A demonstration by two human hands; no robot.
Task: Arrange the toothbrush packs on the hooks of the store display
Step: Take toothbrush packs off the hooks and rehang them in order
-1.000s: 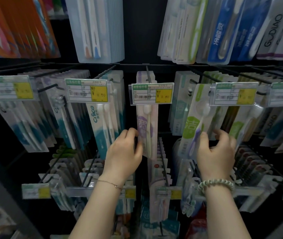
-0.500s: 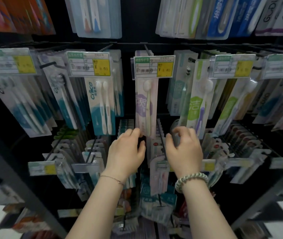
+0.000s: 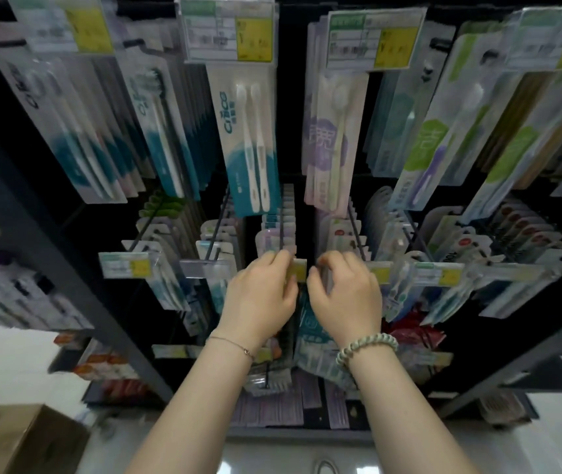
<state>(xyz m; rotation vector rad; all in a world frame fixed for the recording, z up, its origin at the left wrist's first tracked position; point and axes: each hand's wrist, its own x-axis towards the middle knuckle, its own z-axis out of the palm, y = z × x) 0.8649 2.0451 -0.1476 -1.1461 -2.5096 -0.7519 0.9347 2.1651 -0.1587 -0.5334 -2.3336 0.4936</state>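
At the lower left a cardboard box (image 3: 16, 439) sits on the pale floor beside the dark frame of the store display (image 3: 78, 282). On the upper row, teal-and-white toothbrush packs (image 3: 67, 142) hang slanted at the far left. Further in, a twin-brush pack (image 3: 247, 145) with teal lettering hangs under a white-and-yellow price tag (image 3: 226, 29). Under these runs a lower row of hooks loaded with smaller packs, and the leftmost hook ends in a blurred tag strip (image 3: 125, 265).

The left hand (image 3: 259, 295), with a thin chain bracelet (image 3: 231, 344) at the wrist, reaches to the front end of the centre hook (image 3: 281, 230) in that lower row. Its fingers (image 3: 278, 260) are curled down at the frontmost of the small packs (image 3: 288, 213) threaded on this hook. Whether they pinch a pack or only touch it cannot be told, because the back of the hand covers the contact. A yellow tag (image 3: 299, 270) shows in the narrow gap between the two hands.

The right hand (image 3: 344, 295), wearing a pale bead bracelet (image 3: 365, 347), is just beside the left, at the same height. Its fingers (image 3: 332, 261) are also curled, and what they grip, if anything, is hidden.

Above the right hand hangs a purple-marked pack (image 3: 331, 142). Further right hang green-marked packs (image 3: 433, 148), and below them red-dotted packs (image 3: 525, 230) fill the lower hooks.
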